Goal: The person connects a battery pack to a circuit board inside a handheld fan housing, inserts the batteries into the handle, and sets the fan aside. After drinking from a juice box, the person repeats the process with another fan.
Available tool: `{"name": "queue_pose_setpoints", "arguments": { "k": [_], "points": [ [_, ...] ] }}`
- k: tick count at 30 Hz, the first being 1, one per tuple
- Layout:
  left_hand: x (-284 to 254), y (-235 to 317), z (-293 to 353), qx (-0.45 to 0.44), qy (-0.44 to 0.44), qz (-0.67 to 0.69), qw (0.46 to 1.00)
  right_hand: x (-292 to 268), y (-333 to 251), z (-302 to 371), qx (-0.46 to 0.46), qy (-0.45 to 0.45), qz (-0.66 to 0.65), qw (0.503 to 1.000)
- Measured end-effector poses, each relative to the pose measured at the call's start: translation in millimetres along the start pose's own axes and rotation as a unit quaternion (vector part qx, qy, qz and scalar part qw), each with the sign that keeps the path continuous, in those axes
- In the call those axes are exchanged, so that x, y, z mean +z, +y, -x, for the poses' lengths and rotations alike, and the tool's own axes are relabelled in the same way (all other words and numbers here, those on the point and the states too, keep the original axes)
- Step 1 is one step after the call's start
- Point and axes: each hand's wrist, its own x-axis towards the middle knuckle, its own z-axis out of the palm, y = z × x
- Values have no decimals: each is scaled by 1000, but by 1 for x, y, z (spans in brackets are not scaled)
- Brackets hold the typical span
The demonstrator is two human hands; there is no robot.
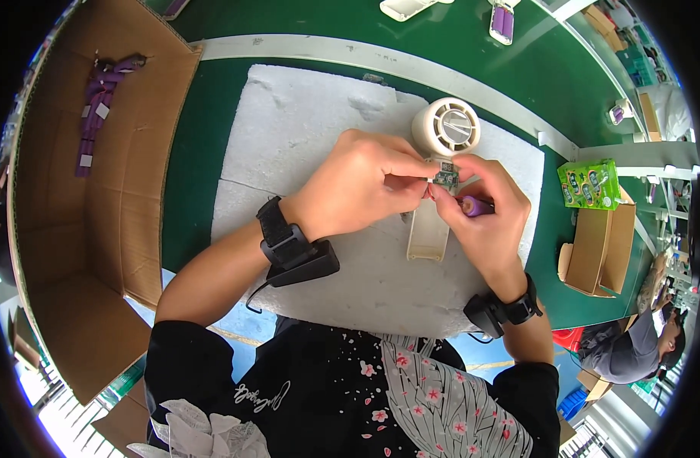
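Note:
A cream hand-held fan (444,131) lies on a white foam sheet (304,145), its round grille head pointing away from me and its handle (427,235) open toward me. My left hand (361,183) pinches a small green circuit board (445,175) just below the fan head. My right hand (489,221) meets it from the right, fingertips on the same board, and holds a purple cylindrical battery (477,205) in its fingers. Both wrists carry black strapped devices.
A large open cardboard box (75,229) with several purple batteries (98,107) stands at left. A green packet box (590,185) and a small cardboard box (601,244) sit at right. More fan parts (411,8) lie across the green table. Another person (632,351) sits at lower right.

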Motion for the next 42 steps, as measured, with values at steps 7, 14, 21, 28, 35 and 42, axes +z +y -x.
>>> {"name": "queue_pose_setpoints", "arguments": {
  "k": [7, 14, 21, 28, 35, 42],
  "points": [
    [0, 1, -1, 7, -15, -26, 1000, 0, 4, -5, -69, 15, 24, 997],
    [3, 0, 2, 0, 7, -15, 1000, 1, 6, -3, -56, 8, 4, 998],
    [2, 2, 3, -20, -1, 7, 1000, -2, -6, -3, 14, -17, 3, 1000],
    [-1, 3, 5, -23, -18, 10, 1000, -6, -2, 1, 31, -24, -48, 998],
    [6, 6, 4, -45, -47, -24, 998, -8, -4, 5, 29, -49, 8, 998],
    [17, 8, 3, -51, -49, -72, 995, -8, 1, 3, -12, -14, 9, 1000]
  ]
}}
